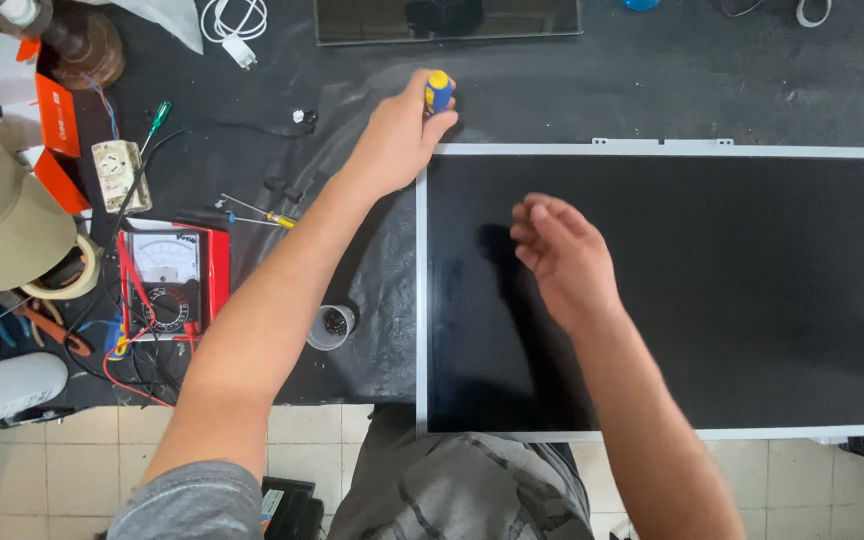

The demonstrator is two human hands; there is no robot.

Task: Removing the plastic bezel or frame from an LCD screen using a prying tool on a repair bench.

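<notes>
A large flat display panel (712,290) with a dark face and a pale metal frame lies on the black workbench (552,90). My left hand (397,140) is at the panel's far left corner, shut on a screwdriver (439,90) with a blue and yellow handle that stands upright there. My right hand (564,255) hovers over the left part of the dark face, fingers loosely curled, holding nothing that I can see.
Left of the panel are a small cup of screws (332,327), a red analogue multimeter (167,280) with leads, small screwdrivers (257,213), pliers (47,328), tape roll (67,275), a cap (2,215) and a white bottle (2,390). Another panel (447,20) lies at the back.
</notes>
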